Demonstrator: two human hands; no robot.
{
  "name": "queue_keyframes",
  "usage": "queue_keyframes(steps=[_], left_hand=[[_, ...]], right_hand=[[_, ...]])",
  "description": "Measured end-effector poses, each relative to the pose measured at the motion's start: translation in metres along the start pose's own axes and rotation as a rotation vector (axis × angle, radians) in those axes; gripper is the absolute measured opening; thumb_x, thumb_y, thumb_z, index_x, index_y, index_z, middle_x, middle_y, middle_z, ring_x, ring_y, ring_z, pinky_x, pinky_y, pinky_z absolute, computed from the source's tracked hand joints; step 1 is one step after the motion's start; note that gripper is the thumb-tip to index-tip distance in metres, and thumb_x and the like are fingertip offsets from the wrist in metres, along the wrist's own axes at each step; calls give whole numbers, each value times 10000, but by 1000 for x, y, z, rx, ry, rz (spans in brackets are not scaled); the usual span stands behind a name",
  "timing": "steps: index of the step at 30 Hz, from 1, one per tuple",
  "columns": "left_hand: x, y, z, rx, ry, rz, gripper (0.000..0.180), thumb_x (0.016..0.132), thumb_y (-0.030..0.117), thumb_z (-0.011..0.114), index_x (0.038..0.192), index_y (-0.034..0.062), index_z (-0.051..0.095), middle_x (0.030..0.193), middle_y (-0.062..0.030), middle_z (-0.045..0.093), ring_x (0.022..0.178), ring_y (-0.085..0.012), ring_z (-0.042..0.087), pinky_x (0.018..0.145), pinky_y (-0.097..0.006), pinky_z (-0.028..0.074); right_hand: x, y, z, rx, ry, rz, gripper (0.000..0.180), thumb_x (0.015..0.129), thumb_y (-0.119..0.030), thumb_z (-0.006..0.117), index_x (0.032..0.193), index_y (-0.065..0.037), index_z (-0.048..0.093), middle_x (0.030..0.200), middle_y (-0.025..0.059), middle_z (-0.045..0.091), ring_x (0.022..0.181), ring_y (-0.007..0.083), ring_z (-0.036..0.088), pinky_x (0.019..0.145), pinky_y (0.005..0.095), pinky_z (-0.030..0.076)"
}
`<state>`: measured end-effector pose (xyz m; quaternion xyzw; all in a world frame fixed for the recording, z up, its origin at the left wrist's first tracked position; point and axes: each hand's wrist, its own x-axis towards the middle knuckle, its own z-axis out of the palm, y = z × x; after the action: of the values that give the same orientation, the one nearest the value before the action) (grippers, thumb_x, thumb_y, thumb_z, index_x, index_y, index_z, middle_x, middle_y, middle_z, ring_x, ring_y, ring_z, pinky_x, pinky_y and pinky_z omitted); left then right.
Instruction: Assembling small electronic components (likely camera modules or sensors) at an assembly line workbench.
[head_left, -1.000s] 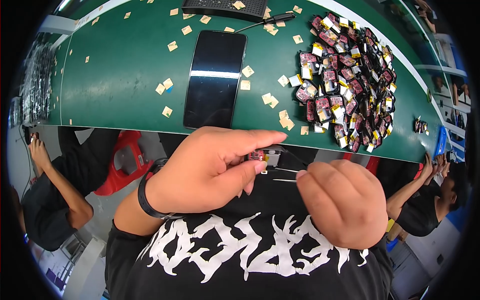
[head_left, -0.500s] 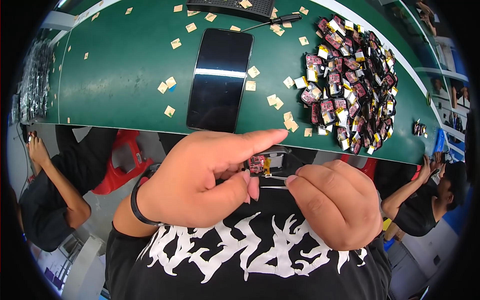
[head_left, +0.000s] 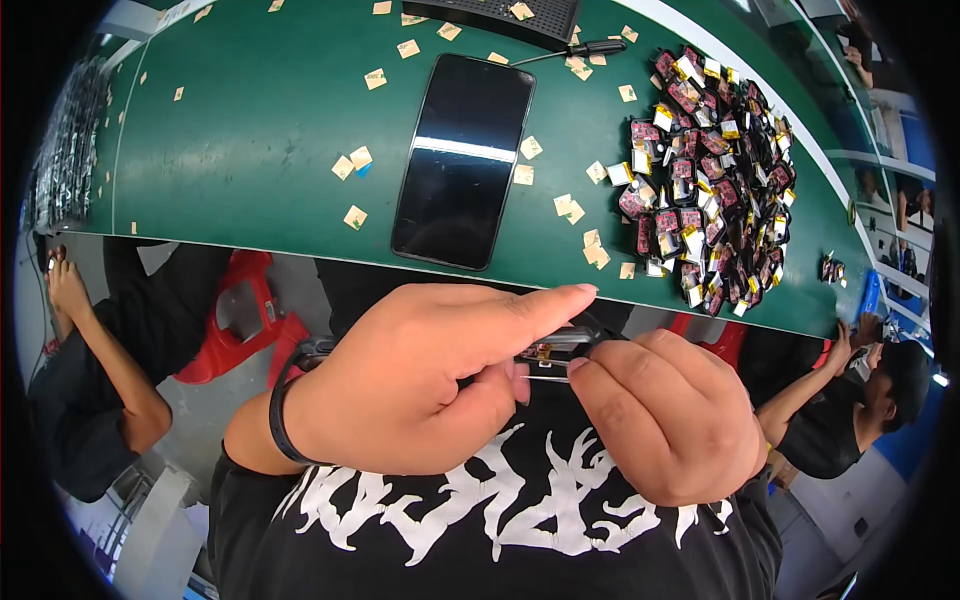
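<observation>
In front of my chest, my left hand (head_left: 410, 375) is closed around a small black electronic housing (head_left: 572, 337), its index finger stretched along the top. Part of the circuit board inside shows; most of it is hidden by my fingers. My right hand (head_left: 670, 415) pinches thin metal tweezers (head_left: 547, 378), whose tips reach to the open side of the housing beside my left fingertips. What the tips touch cannot be made out. Beyond my hands, a large black phone (head_left: 465, 165) lies on the green table (head_left: 250, 130).
At the right, many similar open housings with red boards and silver batteries form a pile (head_left: 710, 185). A black screwdriver (head_left: 600, 47) lies by a black tray (head_left: 490, 14). Small beige stickers (head_left: 355, 217) are scattered about. Clear plastic bags (head_left: 72, 150) stand far left. Co-workers (head_left: 850, 400) sit on both sides.
The housing has tilted, so its red board shows less than before. Both hands stay close together, the left slightly lower and further right. The table view has shifted slightly to the right.
</observation>
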<state>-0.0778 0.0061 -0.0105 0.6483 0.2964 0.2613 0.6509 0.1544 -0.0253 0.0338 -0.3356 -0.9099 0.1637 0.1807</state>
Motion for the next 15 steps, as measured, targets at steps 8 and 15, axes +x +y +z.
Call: queue_keyframes(steps=[8, 15], left_hand=[[-6, 0, -3, -22, -14, -4, 656, 802, -169, 438, 1427, -19, 568, 1121, -164, 734, 729, -107, 675, 711, -242, 565], [-12, 2, -7, -4, 17, 11, 649, 799, -168, 442, 1423, -37, 562, 1095, -156, 738, 720, -112, 673, 726, -241, 566]], right_hand=[[0, 2, 5, -60, -10, -113, 337, 644, -77, 695, 929, 100, 670, 844, 142, 596, 688, 204, 570, 519, 268, 476], [3, -6, 3, -167, 45, -121, 319, 664, -94, 683, 922, 92, 673, 834, 143, 612, 658, 196, 573, 503, 256, 466]])
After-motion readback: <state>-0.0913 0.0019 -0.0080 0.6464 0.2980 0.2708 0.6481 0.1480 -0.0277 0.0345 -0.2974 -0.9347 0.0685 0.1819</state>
